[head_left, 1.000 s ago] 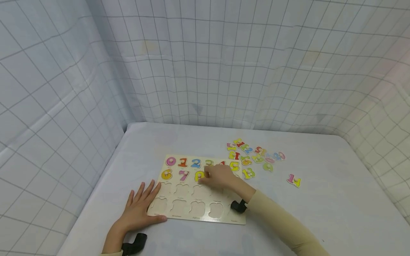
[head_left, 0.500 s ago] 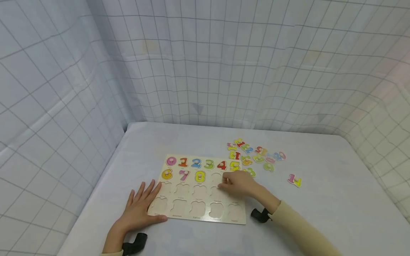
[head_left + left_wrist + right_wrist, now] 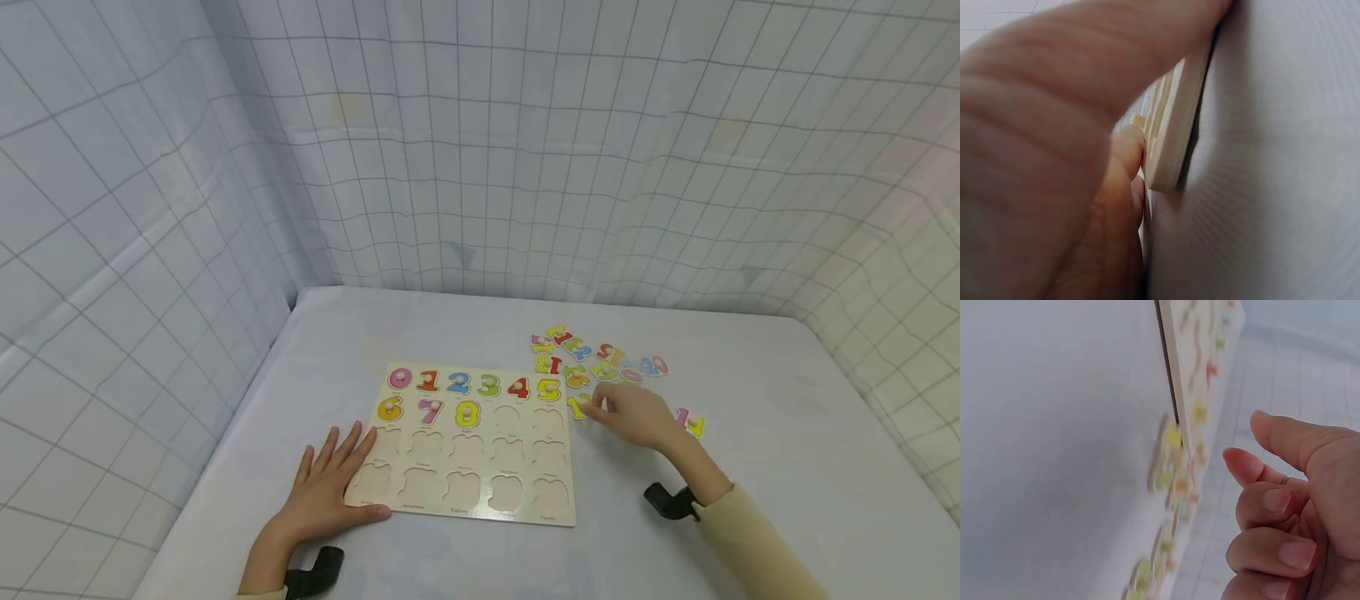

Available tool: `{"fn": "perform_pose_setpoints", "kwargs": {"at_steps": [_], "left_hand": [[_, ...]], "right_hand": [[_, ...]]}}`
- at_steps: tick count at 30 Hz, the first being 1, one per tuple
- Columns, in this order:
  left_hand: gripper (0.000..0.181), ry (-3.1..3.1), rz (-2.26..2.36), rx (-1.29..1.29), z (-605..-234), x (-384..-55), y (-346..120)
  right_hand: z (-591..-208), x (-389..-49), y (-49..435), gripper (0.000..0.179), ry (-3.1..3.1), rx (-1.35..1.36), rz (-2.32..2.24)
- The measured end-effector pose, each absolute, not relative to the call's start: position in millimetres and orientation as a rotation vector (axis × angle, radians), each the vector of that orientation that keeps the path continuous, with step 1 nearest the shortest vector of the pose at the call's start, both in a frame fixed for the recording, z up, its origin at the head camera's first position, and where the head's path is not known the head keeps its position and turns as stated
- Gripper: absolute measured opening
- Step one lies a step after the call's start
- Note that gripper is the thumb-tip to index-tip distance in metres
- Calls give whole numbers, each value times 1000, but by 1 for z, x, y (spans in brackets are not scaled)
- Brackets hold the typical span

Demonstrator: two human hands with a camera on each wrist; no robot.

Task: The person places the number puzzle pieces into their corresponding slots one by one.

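Note:
A wooden number puzzle board [image 3: 483, 487] lies on the white cloth; coloured pieces 0 to 8 with small knobs sit in its upper slots. Its lower slots are bare. My left hand [image 3: 326, 492] rests spread along the board's left edge, its thumb at the front corner. Right of the board, my right hand [image 3: 637, 414] hovers by a yellow-green number piece [image 3: 576, 407]. In the right wrist view, the thumb and index finger of this hand [image 3: 1279, 512] stand apart with nothing between them, the other fingers curled. The hand covers part of the table behind it in the head view.
Several loose number pieces [image 3: 576, 375] lie close together beyond the board's right side, some overlapping. A pink-and-yellow piece [image 3: 695, 427] lies apart at the right, partly behind the right hand. Grid-patterned white cloth walls [image 3: 465, 167] enclose the table at back and sides.
My right hand has moved rightwards from the yellow 8, across the board, to the loose pieces beside it. The 8 stays in its slot. My left hand has not moved.

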State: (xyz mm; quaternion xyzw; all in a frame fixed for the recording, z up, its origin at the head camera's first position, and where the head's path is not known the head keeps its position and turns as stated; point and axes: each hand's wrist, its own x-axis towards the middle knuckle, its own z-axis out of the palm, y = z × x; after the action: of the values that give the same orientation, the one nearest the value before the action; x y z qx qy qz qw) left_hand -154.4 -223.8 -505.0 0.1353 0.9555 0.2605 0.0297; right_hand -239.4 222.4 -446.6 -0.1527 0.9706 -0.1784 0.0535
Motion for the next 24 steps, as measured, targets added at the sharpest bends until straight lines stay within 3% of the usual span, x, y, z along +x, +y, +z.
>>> {"fn": "perform_pose_setpoints", "kwargs": {"at_steps": [11, 19, 24], "left_hand": [[108, 2949, 790, 411, -507, -155, -225], [108, 2928, 840, 407, -501, -152, -224], [108, 2933, 822, 414, -501, -153, -223]], "right_hand": [[-437, -251, 276, 30, 2998, -265, -562], [-448, -264, 283, 41, 2939, -227, -564], [-457, -271, 282, 35, 2928, -198, -503]]}}
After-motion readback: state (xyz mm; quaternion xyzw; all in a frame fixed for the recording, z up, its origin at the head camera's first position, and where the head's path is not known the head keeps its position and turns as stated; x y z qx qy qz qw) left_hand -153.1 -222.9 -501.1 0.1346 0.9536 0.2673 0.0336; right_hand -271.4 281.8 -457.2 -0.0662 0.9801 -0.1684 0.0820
